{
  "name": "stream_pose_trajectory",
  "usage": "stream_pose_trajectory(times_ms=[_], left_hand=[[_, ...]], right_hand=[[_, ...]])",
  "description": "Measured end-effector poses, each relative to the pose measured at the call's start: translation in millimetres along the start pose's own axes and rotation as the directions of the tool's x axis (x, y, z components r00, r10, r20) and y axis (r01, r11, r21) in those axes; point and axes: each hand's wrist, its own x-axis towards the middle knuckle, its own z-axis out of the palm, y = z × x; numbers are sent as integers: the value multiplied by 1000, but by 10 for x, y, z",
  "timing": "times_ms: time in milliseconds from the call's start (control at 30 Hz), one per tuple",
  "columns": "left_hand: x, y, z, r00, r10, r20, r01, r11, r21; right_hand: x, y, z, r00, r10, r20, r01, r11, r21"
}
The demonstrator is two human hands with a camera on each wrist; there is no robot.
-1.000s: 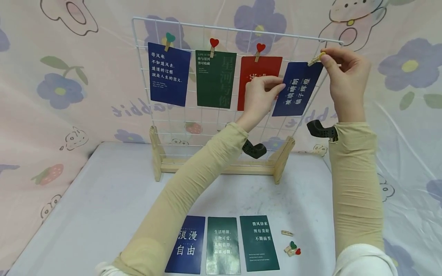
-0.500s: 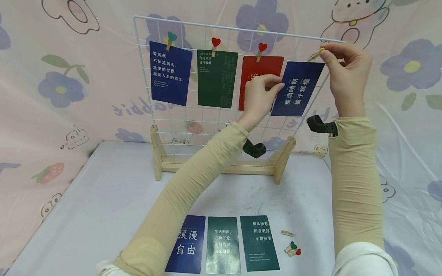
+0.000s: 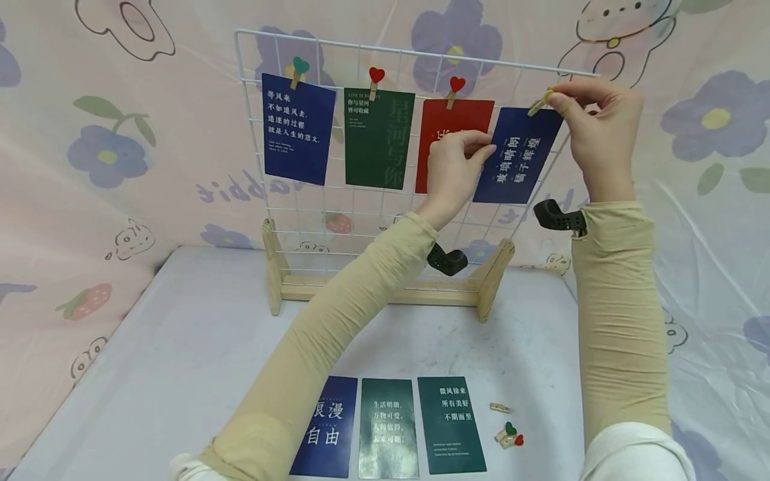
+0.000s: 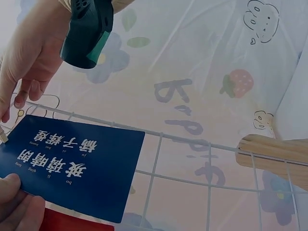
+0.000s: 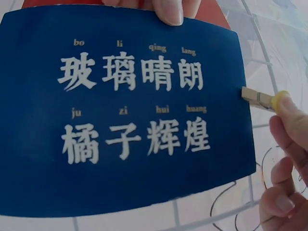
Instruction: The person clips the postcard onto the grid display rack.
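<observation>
A blue card [image 3: 517, 157] with white writing stands against the right end of the white wire grid [image 3: 361, 204]. My left hand [image 3: 454, 170] pinches its left edge between thumb and fingers, in front of a red card [image 3: 430, 127]. At the blue card's top edge, my right hand [image 3: 601, 133] pinches a small wooden clothespin [image 3: 539, 103] with a yellow end. In the right wrist view the tip of the clothespin [image 5: 252, 96] meets the card's edge; whether it grips the grid wire too, I cannot tell.
On the grid hang another blue card [image 3: 297, 130] and a green card [image 3: 379, 140], each under a heart-topped clothespin. The table [image 3: 180, 347] bears a blue card [image 3: 327, 427], two green cards [image 3: 388, 427] and several loose clothespins [image 3: 510, 437]. A wooden base [image 3: 379, 292] supports the grid.
My right hand has shifted slightly left and down with the clothespin, whose tip now overlaps the blue card's top edge. The left hand keeps its pinch on the card, almost still.
</observation>
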Motion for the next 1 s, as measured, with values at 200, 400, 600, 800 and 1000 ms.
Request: stream_pose_trajectory(times_ms=[200, 400, 600, 800, 1000], left_hand=[[3, -5, -10, 1000, 14, -20, -14, 1000, 17], [1, 4, -8, 1000, 5, -8, -4, 999, 35], [-2, -2, 8, 1000, 0, 4, 0, 1000, 27], [-2, -12, 14, 1000, -3, 4, 3, 1000, 25], [-5, -32, 17, 1000, -7, -7, 7, 1000, 30]], right_hand=[[72, 37, 32, 999, 1, 38, 1, 999, -52], [83, -3, 41, 994, 78, 78, -69, 990, -122], [99, 18, 26, 994, 84, 77, -68, 978, -196], [98, 42, 61, 997, 51, 53, -39, 974, -221], [83, 68, 115, 1000, 13, 24, -8, 980, -200]])
